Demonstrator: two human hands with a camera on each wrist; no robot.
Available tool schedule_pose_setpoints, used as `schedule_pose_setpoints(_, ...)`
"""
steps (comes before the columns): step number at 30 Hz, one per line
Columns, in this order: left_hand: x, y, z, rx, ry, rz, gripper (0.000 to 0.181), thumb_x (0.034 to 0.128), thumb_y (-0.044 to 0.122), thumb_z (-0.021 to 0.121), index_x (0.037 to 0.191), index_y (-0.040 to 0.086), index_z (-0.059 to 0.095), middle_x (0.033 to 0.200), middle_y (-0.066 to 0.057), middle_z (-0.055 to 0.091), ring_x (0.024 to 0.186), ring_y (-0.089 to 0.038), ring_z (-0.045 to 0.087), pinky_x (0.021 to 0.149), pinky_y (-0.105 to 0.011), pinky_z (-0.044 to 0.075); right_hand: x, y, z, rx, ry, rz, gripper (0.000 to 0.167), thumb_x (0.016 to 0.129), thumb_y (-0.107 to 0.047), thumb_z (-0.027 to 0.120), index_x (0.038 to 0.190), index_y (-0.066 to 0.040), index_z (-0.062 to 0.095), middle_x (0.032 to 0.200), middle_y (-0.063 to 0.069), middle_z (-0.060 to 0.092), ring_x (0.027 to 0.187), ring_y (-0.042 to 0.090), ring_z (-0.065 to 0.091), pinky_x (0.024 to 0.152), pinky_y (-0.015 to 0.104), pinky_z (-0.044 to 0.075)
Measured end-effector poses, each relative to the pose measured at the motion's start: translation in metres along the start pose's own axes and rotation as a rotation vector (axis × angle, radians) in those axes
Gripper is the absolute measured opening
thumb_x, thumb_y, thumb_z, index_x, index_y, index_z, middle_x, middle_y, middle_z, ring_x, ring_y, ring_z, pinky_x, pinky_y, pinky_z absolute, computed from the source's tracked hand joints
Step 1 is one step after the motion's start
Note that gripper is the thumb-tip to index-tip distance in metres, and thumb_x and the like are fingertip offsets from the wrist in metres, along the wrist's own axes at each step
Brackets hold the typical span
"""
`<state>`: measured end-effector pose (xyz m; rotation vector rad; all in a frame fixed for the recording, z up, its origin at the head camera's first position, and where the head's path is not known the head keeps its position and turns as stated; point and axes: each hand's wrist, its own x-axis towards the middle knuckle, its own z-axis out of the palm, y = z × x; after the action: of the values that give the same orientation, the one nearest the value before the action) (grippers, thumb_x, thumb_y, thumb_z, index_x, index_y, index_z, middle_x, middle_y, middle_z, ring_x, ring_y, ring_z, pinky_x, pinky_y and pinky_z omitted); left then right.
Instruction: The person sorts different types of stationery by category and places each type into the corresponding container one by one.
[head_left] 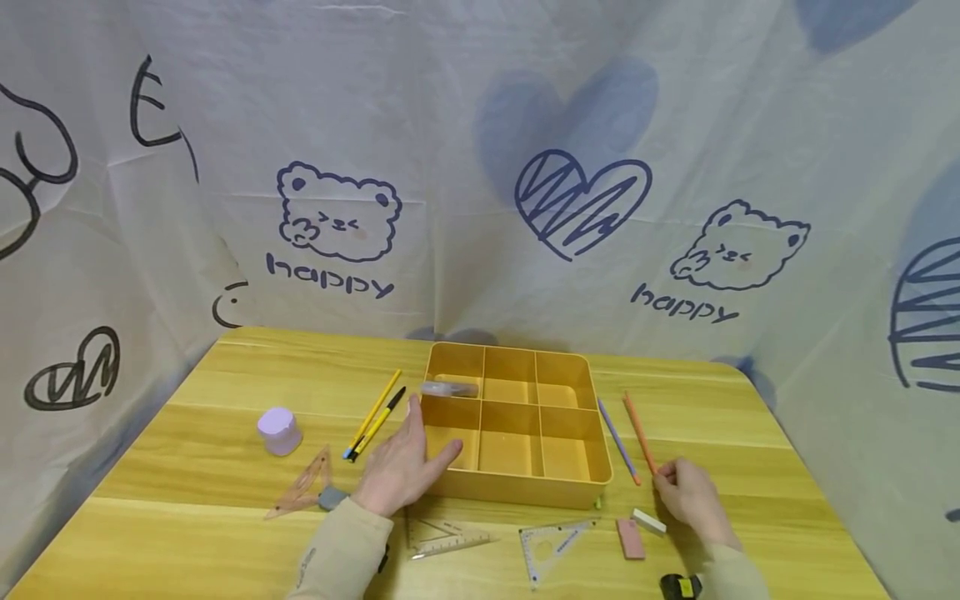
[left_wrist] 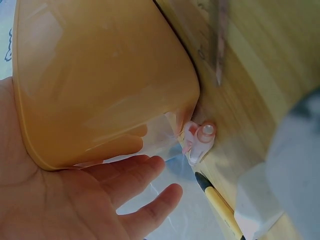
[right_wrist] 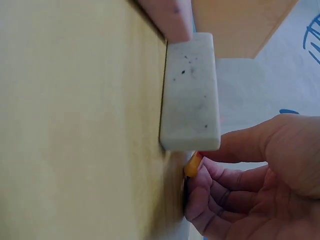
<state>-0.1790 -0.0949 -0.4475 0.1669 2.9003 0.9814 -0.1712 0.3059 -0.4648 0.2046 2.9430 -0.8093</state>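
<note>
A yellow-orange box (head_left: 517, 492) divided into several compartments stands mid-table. My left hand (head_left: 401, 467) rests at its front-left corner, thumb over the near-left compartment and extended fingers along the outer left side. In the left wrist view those fingers (left_wrist: 135, 180) lie beside the box wall (left_wrist: 105, 75). A translucent pen-like item (head_left: 450, 389) appears across the left rim. My right hand (head_left: 692, 498), right of the box, pinches the near end of an orange pencil (head_left: 639, 429) between thumb and forefinger. A white eraser (right_wrist: 190, 95) and a pink eraser (head_left: 630, 539) lie close by.
A blue pencil (head_left: 618, 442) lies beside the box. Clear triangle rulers (head_left: 450, 542) (head_left: 551, 546) lie in front, and an orange one (head_left: 303, 483) at left. Left also hold a yellow pencil (head_left: 372, 414), a yellow-black pen (head_left: 378, 423) and a lilac object (head_left: 280, 431).
</note>
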Motion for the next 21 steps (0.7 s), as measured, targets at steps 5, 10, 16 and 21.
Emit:
schedule_pose_setpoints(5, -0.0004, 0.0004, -0.0002, 0.027, 0.017, 0.014, 0.102, 0.0976, 0.057, 0.055, 0.159, -0.005, 0.003, 0.162, -0.026, 0.028, 0.083, -0.035, 0.069, 0.053, -0.034, 0.046, -0.0012, 0.0009, -0.0012, 0.031, -0.025, 0.021, 0.022, 0.097, -0.009, 0.052, 0.102, 0.009, 0.064, 0.09, 0.015, 0.066, 0.08, 0.02, 0.058, 0.066, 0.029, 0.045)
schedule_pose_setpoints(10, -0.0004, 0.0001, -0.0003, 0.033, 0.022, 0.022, 0.102, 0.0976, 0.058, 0.054, 0.159, -0.006, 0.004, 0.162, -0.026, 0.029, 0.105, -0.043, 0.067, 0.068, -0.042, 0.055, -0.0027, 0.0001, -0.0017, 0.04, -0.043, 0.04, 0.023, 0.1, -0.01, 0.05, 0.106, 0.009, 0.061, 0.093, 0.016, 0.065, 0.081, 0.021, 0.058, 0.066, 0.029, 0.045)
schedule_pose_setpoints(16, -0.0009, 0.0002, 0.0002, 0.03, 0.015, 0.017, 0.102, 0.098, 0.058, 0.053, 0.159, -0.005, 0.002, 0.162, -0.025, 0.028, 0.119, -0.048, 0.061, 0.09, -0.053, 0.054, -0.0043, 0.0022, -0.0012, 0.06, -0.019, 0.032, 0.023, 0.1, -0.008, 0.049, 0.11, 0.011, 0.058, 0.097, 0.02, 0.064, 0.086, 0.024, 0.06, 0.07, 0.031, 0.047)
schedule_pose_setpoints(21, -0.0014, 0.001, -0.0002, 0.019, 0.002, 0.015, 0.102, 0.0985, 0.057, 0.053, 0.159, -0.004, -0.001, 0.163, -0.024, 0.026, 0.138, -0.05, 0.045, 0.114, -0.064, 0.035, -0.0057, 0.0066, -0.0018, 0.114, 0.014, 0.023, 0.023, 0.1, -0.005, 0.048, 0.111, 0.014, 0.055, 0.098, 0.024, 0.062, 0.089, 0.028, 0.06, 0.073, 0.032, 0.048)
